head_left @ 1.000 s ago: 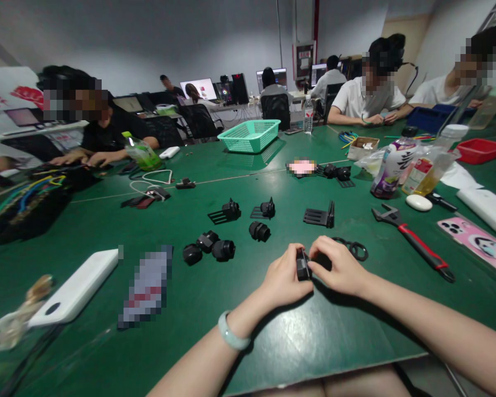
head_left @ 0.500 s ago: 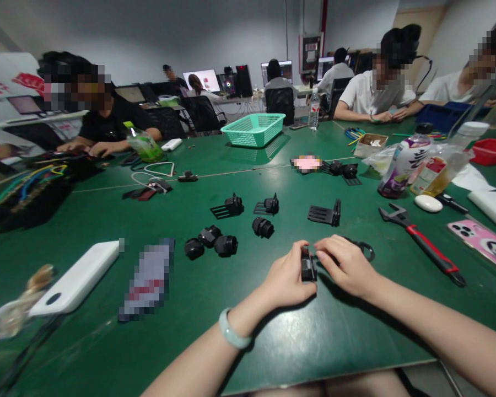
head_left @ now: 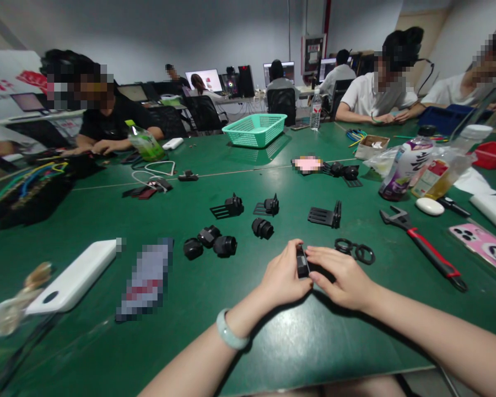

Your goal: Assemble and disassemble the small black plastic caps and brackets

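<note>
Over the near part of the green table, my left hand (head_left: 283, 275) grips a small black part (head_left: 302, 262) between thumb and fingers. My right hand (head_left: 343, 275) is closed on the part's right side, fingertips at its upper end and thumb at its lower end. Fingers cover much of the part, so its exact kind is hidden. Just beyond my right hand lie two black rings (head_left: 364, 253). A black slotted bracket (head_left: 324, 215) rests farther off. To the left are a black threaded fitting (head_left: 263, 227), several more black fittings (head_left: 225, 246) and two bracket-and-fitting pieces (head_left: 230, 206).
An adjustable wrench (head_left: 427, 248) with a red-black handle and a pink phone (head_left: 481, 248) lie right. Drink bottles (head_left: 407, 165) stand behind them. A green basket (head_left: 256, 132) sits at the back. Left is a white power bank (head_left: 72, 278). Other people sit around the far side.
My right hand has shifted left and closed against the black part, which moved slightly left with my left hand. Both black rings now show more fully.
</note>
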